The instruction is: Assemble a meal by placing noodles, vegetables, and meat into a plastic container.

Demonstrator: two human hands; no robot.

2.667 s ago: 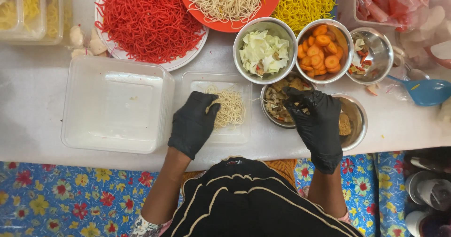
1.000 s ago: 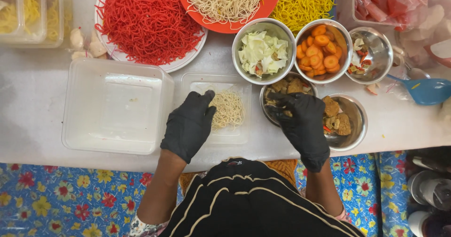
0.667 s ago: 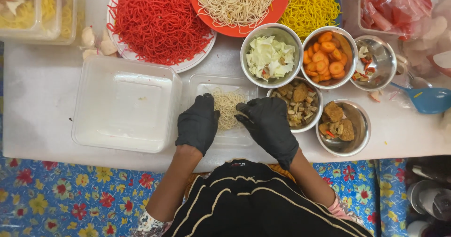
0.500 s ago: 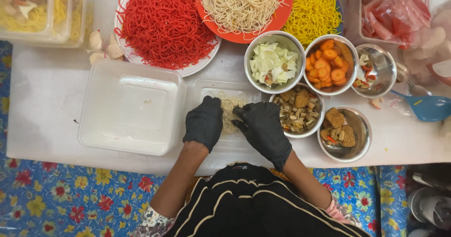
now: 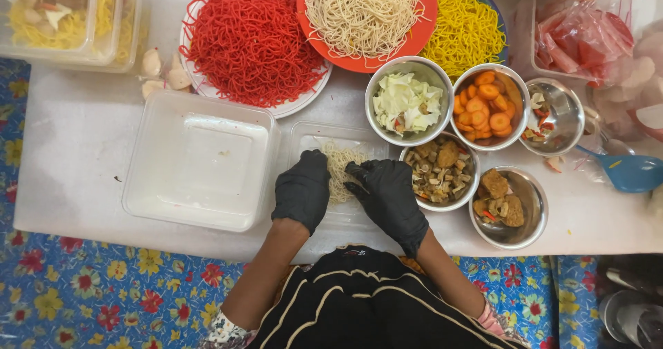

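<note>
Black-gloved, the left hand [image 5: 302, 191] and right hand [image 5: 388, 195] are seen from the head camera bent over a clear plastic container [image 5: 324, 142] on the white desk [image 5: 76, 155], where a small heap of pale noodles [image 5: 340, 171] lies between them. The fingers of both hands are curled onto the noodles, pinching and pressing rather than clenched. The heap is best kept compact and central, clear of the lid [image 5: 200, 159] beside it and the steel bowl of chopped filling [image 5: 440, 171].

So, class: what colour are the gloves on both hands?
Black on the left hand and right hand; head view.
</note>
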